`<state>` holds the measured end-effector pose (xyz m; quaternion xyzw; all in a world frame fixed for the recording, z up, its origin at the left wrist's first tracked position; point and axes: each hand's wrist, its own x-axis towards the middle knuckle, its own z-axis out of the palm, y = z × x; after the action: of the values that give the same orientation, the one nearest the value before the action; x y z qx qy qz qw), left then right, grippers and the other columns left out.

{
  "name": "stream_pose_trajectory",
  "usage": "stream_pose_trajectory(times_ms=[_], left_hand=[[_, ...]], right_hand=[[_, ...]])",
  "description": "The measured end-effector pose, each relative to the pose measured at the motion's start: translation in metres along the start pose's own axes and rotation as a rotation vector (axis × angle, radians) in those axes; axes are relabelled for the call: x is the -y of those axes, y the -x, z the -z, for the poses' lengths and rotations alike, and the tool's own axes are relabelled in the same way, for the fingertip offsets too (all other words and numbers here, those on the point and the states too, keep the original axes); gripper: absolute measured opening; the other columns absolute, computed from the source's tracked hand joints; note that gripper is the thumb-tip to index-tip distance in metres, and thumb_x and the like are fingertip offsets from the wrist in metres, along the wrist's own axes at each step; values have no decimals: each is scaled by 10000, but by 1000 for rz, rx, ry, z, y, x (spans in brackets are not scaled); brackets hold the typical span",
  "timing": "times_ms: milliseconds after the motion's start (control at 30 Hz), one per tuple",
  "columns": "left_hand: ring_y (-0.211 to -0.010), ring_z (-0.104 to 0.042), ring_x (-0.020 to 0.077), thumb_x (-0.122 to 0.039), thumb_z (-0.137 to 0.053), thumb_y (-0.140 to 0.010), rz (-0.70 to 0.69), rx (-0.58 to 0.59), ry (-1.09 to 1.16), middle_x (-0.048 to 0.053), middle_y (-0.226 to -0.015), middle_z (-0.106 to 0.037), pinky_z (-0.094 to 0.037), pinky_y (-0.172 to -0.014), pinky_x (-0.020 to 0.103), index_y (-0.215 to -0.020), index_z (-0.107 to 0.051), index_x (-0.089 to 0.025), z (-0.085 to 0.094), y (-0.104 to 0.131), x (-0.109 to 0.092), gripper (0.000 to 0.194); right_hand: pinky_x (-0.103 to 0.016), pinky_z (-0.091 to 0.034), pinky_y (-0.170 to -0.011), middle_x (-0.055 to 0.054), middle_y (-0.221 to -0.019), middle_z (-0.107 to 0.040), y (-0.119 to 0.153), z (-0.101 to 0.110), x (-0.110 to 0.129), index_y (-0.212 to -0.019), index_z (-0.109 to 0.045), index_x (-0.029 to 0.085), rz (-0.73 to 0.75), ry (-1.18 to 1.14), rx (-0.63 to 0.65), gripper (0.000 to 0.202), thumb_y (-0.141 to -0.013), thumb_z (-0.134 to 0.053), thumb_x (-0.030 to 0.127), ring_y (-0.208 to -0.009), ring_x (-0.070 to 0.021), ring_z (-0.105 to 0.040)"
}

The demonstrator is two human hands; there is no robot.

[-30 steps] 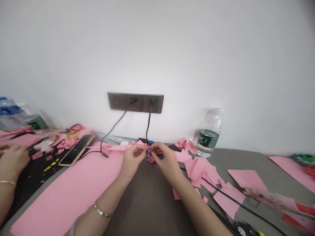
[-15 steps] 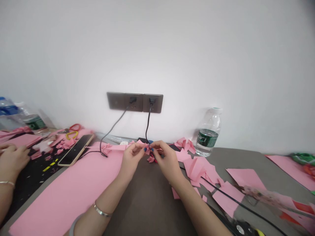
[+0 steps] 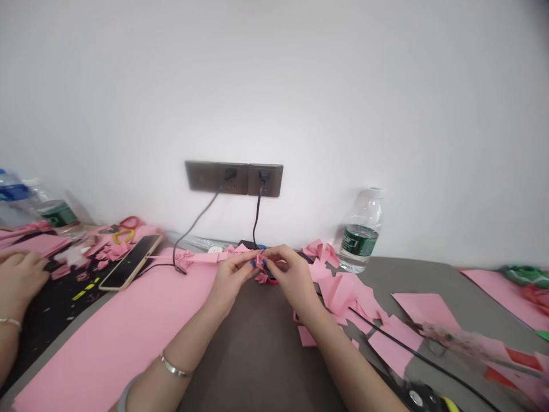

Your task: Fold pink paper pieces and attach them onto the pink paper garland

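A small folded piece of pink paper point(image 3: 259, 260) is pinched between my two hands, above the grey table near the wall. My left hand point(image 3: 231, 277) grips it from the left between thumb and fingers. From the right, my right hand point(image 3: 291, 274) closes on the same piece, its fingertips partly hidden behind the thumb. Just below the fingers lies another crumpled pink scrap point(image 3: 261, 278). A long pink sheet point(image 3: 115, 326) spreads to the left of my left forearm. Folded pink paper pieces point(image 3: 345, 294) lie beside my right wrist.
A water bottle point(image 3: 359, 240) stands against the wall at right. Cables run from the wall sockets point(image 3: 234, 178); a black cable point(image 3: 412, 349) crosses the right side. A phone point(image 3: 131, 263) and yellow-handled scissors point(image 3: 124, 236) lie left. Another person's hand point(image 3: 21, 280) rests at far left.
Both hands stay together at the same spot, with small finger shifts around the pink paper piece. The whole view has moved very slightly.
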<state>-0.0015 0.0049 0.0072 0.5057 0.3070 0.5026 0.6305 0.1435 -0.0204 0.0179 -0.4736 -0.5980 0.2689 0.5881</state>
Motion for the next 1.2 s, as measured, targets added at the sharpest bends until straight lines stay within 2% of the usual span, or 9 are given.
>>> stream_pose_trajectory(times_ms=[100,233,400,533,667,800,1000,1200], left_hand=[[-1062,-648,259,-260,-722,-735,-27,33,-114,83,-1118,-724,-513,-950,415,-1077,-730,-209,2,-1,3,346],[-1023,-666,261,-264,-700,-742,-37,-5,-144,87,-1118,-727,-533,-914,429,-1038,-742,-192,5,-2,4,308],[-1045,-661,266,-212,-722,-712,-66,78,-202,89,-1126,-726,-504,-951,427,-1092,-720,-189,5,-2,2,381],[-1057,-654,282,-260,-727,-728,-53,47,-210,98,-1111,-731,-503,-945,438,-1058,-736,-183,7,-3,3,339],[-1019,-665,278,-286,-715,-742,-46,44,-232,95,-1081,-741,-505,-934,444,-1050,-741,-177,8,-4,2,328],[-963,-682,259,-277,-671,-778,-33,102,-267,81,-1082,-739,-521,-909,446,-1121,-711,-189,8,-3,1,356],[-835,-711,226,-285,-618,-826,-20,173,-259,74,-1028,-750,-551,-865,442,-1154,-693,-193,4,-1,1,349],[-845,-710,210,-301,-587,-853,-37,182,-250,68,-1079,-730,-560,-866,414,-1158,-690,-198,2,-1,2,338]], right_hand=[[-318,-564,-667,-64,-810,-696,-2,0,-2,-786,-644,178,-97,-58,-40,68,-760,-594,215,-745,-198,-674],[-296,-540,-637,-43,-742,-692,-4,2,-3,-740,-625,171,-181,-140,24,59,-715,-599,219,-683,-182,-666],[-287,-529,-618,-40,-710,-691,-4,4,1,-717,-626,170,-213,-145,22,79,-695,-631,245,-658,-178,-655],[-300,-535,-626,-45,-730,-704,-5,6,4,-733,-644,173,-211,-136,75,92,-700,-634,258,-663,-184,-662],[-298,-545,-662,-50,-798,-719,-4,9,1,-789,-664,179,-166,-115,120,100,-720,-620,238,-730,-184,-674],[-307,-549,-674,-56,-829,-716,-5,13,-3,-795,-659,181,-104,-60,139,79,-744,-610,215,-735,-182,-676],[-279,-514,-639,-39,-800,-668,-7,17,-2,-759,-659,202,148,164,158,126,-787,-557,134,-707,-161,-639],[-276,-476,-619,-33,-778,-666,-8,20,1,-758,-655,203,203,259,160,145,-787,-561,96,-660,-152,-590]])
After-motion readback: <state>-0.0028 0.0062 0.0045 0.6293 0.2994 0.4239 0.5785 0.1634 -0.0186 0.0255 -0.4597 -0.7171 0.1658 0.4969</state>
